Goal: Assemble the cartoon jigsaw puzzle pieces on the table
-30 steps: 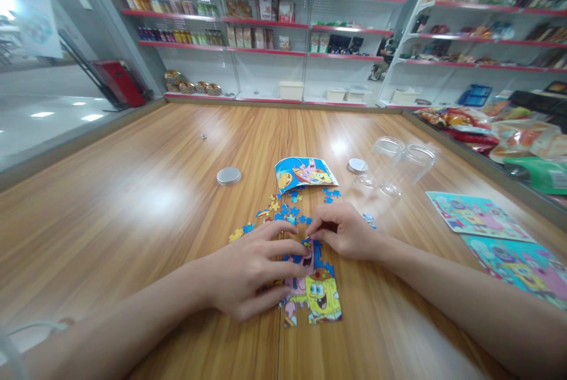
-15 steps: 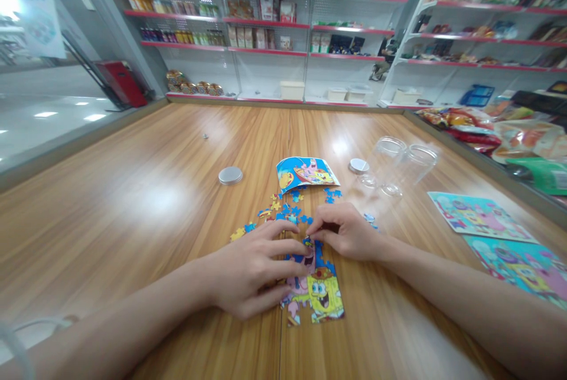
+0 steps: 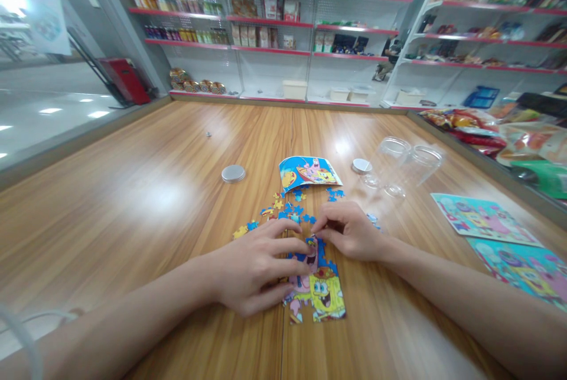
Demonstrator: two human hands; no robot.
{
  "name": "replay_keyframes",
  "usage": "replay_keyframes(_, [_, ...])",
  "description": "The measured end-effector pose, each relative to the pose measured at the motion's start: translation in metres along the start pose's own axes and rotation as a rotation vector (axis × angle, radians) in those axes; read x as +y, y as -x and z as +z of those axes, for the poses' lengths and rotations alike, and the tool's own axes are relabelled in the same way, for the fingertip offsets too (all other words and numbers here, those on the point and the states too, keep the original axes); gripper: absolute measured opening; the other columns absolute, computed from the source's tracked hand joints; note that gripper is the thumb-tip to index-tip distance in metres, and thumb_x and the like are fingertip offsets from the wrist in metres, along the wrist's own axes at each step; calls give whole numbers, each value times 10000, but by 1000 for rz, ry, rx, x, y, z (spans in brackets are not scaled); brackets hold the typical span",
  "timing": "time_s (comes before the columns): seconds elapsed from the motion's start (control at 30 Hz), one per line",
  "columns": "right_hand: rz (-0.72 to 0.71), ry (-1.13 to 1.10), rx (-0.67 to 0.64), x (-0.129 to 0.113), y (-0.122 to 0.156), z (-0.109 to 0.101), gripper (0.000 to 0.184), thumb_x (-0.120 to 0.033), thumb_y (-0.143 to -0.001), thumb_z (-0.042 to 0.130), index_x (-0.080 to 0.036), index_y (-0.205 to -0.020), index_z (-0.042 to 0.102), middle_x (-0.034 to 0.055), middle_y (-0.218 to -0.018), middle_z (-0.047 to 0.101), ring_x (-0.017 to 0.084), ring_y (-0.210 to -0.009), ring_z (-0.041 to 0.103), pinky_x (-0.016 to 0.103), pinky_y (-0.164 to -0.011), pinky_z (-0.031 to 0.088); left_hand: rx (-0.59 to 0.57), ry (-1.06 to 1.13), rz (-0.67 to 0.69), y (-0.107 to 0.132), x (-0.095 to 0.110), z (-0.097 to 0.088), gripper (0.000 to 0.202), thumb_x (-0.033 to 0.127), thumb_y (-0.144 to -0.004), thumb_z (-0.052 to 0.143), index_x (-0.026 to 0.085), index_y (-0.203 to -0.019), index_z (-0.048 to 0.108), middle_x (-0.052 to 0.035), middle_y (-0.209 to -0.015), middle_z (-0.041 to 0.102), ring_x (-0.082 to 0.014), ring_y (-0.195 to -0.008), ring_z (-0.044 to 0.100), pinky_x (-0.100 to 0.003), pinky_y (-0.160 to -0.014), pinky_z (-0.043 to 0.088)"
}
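Observation:
A partly joined cartoon jigsaw puzzle [image 3: 326,294] lies flat on the wooden table. My left hand [image 3: 261,265] rests over its left side with the fingers spread, covering part of it. At the puzzle's upper edge my right hand [image 3: 348,229] has thumb and forefinger pinched together; whatever is between the tips is too small to make out. Loose jigsaw pieces [image 3: 295,211], mostly blue and yellow, are scattered just beyond my hands. Behind them stands a curved picture card [image 3: 310,172] with the cartoon on it.
Two silver lids [image 3: 233,174] [image 3: 362,165] lie on the table. Clear plastic jars [image 3: 411,167] stand at the right. Two cartoon sheets [image 3: 487,219] lie near my right forearm. Packaged goods [image 3: 469,126] crowd the right edge, and stocked shelves [image 3: 270,22] line the back.
The view has shifted slightly, moving everything a little to the right. My right hand still pinches at the puzzle's top edge, and my left hand stays spread over it.

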State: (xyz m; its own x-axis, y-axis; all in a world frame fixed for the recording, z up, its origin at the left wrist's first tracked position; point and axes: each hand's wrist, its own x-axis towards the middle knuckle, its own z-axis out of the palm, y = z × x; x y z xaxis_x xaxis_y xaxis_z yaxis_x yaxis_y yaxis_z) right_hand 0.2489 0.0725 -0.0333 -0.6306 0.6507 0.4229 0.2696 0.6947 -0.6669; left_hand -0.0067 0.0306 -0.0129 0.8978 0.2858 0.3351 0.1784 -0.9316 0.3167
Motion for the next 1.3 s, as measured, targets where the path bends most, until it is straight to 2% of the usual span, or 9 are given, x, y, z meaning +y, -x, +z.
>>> replay_keyframes(0.43, [-24, 15, -12, -2, -2, 1, 117, -65, -837, 666, -167, -805, 711, 2, -723, 663, 115, -647, 596, 238, -603, 443, -32, -1, -20, 1, 0, 0, 412, 227, -901, 600, 209, -1313, 606, -101, -1292, 657, -326, -1292, 518, -558, -1143, 418])
replay_keyframes(0.63, [-20, 63, 31, -2, -2, 1, 98, -115, -872, 678, -179, -879, 751, 18, -770, 712, 132, -688, 642, 260, -651, 483, 29, -46, 44, 0, -1, 1, 394, 167, -894, 607, 194, -1287, 606, -99, -1253, 680, -287, -1252, 561, -514, -1146, 436])
replay_keyframes(0.77, [-27, 113, 123, -5, -2, 1, 85, -160, -911, 668, -178, -933, 749, 22, -789, 729, 127, -682, 644, 253, -639, 485, 182, -161, 32, 4, -6, 4, 273, 124, -904, 607, 187, -1168, 637, -84, -1207, 703, -269, -1209, 574, -475, -1079, 483])
replay_keyframes(0.87, [-64, 149, 138, -9, -3, 2, 79, -183, -930, 662, -177, -976, 727, 23, -810, 723, 133, -715, 646, 261, -668, 494, 365, -193, -70, 6, -11, 6, 169, 118, -918, 610, 203, -1063, 634, -47, -1065, 722, -192, -980, 627, -445, -1009, 508])
replay_keyframes(0.93, [-142, 166, 108, -12, -2, 2, 113, -165, -960, 607, -174, -1012, 707, 42, -860, 722, 147, -779, 653, 277, -711, 505, 406, -190, -146, 7, -13, 5, 88, 129, -912, 622, 198, -966, 625, -32, -975, 707, -173, -897, 605, -432, -971, 508])
replay_keyframes(1.0, [-253, 199, 42, -16, -2, 3, 175, -128, -976, 533, -172, -1051, 686, 69, -926, 717, 166, -841, 642, 303, -741, 506, 362, -176, -237, 6, -12, 4, 69, 204, -894, 661, 186, -942, 615, -56, -1010, 682, -203, -955, 577, -443, -959, 499])
replay_keyframes(1.1, [-371, 300, -95, -21, -3, 4, 226, -101, -948, 514, -175, -1100, 664, 86, -989, 712, 195, -884, 601, 342, -764, 485, 220, -142, -364, 6, -11, 3, 377, 420, -826, 740, 170, -1074, 603, -125, -1204, 608, -298, -1145, 501, -505, -1001, 470])
replay_keyframes(1.2, [-373, 392, -184, -24, -3, 5, 268, -131, -929, 556, -165, -1179, 645, 100, -1068, 708, 222, -934, 570, 371, -801, 466, 123, -126, -403, 7, -11, 4, 538, 521, -795, 754, 176, -1167, 575, -142, -1289, 556, -339, -1235, 446, -556, -1064, 414])
replay_keyframes(1.3, [-301, 406, -153, -25, -1, 4, 257, -133, -932, 554, -165, -1167, 653, 104, -1078, 687, 222, -931, 561, 383, -809, 448, 124, -130, -400, 8, -12, 5, 546, 531, -809, 746, 190, -1196, 565, -140, -1325, 535, -345, -1260, 425, -559, -1075, 400])
